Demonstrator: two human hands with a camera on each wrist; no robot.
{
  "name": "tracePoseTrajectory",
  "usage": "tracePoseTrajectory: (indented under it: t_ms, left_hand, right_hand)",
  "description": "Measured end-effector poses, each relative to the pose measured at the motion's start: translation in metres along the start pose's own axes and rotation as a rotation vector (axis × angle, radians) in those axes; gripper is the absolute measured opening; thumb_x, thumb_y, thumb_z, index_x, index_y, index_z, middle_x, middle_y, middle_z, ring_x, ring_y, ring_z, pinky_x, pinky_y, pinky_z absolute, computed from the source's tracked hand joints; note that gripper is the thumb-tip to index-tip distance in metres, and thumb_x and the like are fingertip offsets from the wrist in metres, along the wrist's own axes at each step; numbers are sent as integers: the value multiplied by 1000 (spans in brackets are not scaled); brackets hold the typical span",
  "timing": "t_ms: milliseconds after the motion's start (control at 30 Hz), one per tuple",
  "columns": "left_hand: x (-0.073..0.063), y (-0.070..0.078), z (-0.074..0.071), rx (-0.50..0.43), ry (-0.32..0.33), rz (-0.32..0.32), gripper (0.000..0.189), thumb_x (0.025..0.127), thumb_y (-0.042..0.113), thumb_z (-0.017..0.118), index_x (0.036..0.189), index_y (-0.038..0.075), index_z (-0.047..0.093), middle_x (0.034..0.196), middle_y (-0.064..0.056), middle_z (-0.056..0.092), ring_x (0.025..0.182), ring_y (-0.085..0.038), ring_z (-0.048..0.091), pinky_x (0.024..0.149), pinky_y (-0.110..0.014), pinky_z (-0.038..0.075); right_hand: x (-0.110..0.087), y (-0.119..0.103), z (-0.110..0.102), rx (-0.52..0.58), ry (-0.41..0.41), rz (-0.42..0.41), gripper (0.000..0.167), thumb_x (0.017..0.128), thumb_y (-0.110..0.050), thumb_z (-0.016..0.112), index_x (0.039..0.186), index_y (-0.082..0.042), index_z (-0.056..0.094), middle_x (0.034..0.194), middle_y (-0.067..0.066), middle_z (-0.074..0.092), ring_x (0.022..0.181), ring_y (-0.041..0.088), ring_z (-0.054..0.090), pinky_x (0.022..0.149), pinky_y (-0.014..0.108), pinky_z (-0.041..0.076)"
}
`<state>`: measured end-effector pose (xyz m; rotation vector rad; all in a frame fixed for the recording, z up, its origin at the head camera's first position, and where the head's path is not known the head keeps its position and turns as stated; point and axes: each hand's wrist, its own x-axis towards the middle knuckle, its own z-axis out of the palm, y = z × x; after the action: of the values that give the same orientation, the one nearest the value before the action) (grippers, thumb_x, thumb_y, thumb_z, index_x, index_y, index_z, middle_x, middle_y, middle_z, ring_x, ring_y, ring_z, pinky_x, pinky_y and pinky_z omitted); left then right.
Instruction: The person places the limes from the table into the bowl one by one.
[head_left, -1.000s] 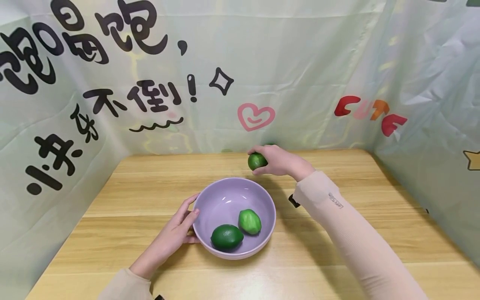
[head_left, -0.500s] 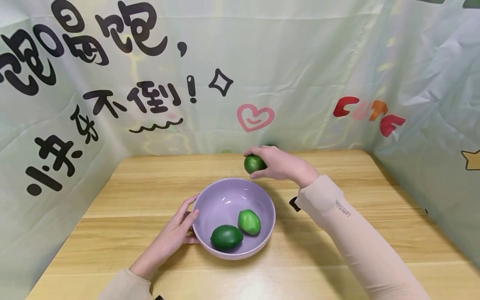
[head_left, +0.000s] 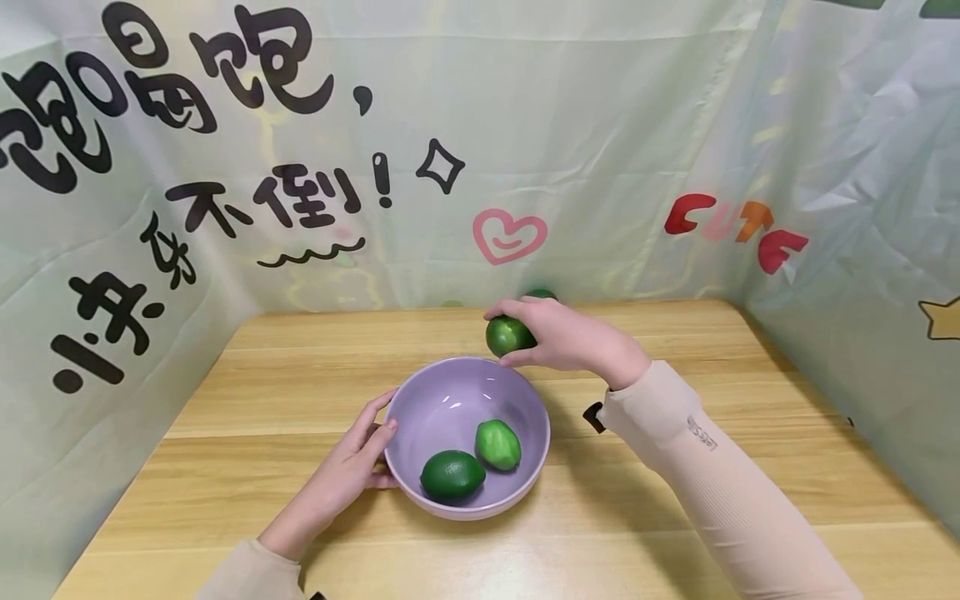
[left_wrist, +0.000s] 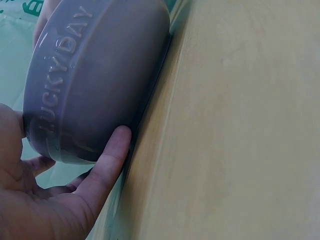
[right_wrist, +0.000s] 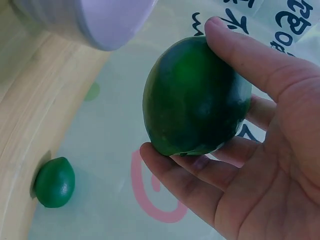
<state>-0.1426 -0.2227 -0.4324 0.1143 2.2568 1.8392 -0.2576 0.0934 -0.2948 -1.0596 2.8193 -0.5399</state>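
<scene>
My right hand [head_left: 573,337] holds a round, dark green fruit [head_left: 507,335] between thumb and fingers, just beyond the far rim of a purple bowl [head_left: 423,400]. In the right wrist view this fruit [right_wrist: 195,95] looks smooth and glossy, with fingertips under it and the thumb on top. My left hand [head_left: 345,462] grips the bowl at its left side, thumb at the rim and fingers along the outer wall. Inside the bowl lie a dark green, lime-shaped fruit [head_left: 452,475] and a lighter green, ridged fruit [head_left: 498,445]. Raised letters mark the bowl's side [left_wrist: 100,75] in the left wrist view.
Another green fruit [right_wrist: 55,182] rests near the table's back edge; in the head view my right hand mostly hides it. The wooden table [head_left: 300,367] is bordered at the back and sides by a pale printed cloth [head_left: 600,125].
My right hand has come slightly nearer the bowl with the green fruit in it, uncovering more of the fruit behind. The left hand and bowl keep their place.
</scene>
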Motion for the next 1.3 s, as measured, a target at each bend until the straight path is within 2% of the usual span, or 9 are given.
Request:
tracePoseTrajectory:
  t_ms: [467,800,1300]
  left_hand:
    - [0,1,1,-2,5,-5,53,117,38,47,167,33,31,138,-29,53,109,-30,72,84,-46,71]
    - [0,0,0,0,0,-4,53,117,37,46,168,32,31,139,-29,53,109,-31,72,85,-47,71]
    - [1,-1,0,-11,-5,-4,54,117,37,46,168,32,30,139,-29,52,108,-30,72,85,-46,71]
  right_hand:
    - [-12,-9,2,41,-1,-44,64,93,-29,87,150,-17,59,137,8,67,117,26,61,96,42,61]
    - [-15,-15,5,39,-13,-85,63,93,-28,87,149,-15,60,145,3,65,125,24,61,106,41,58]
    - [-16,-23,12,34,-47,-108,64,92,-31,88,148,-16,62,132,4,70,116,21,62,104,38,57]
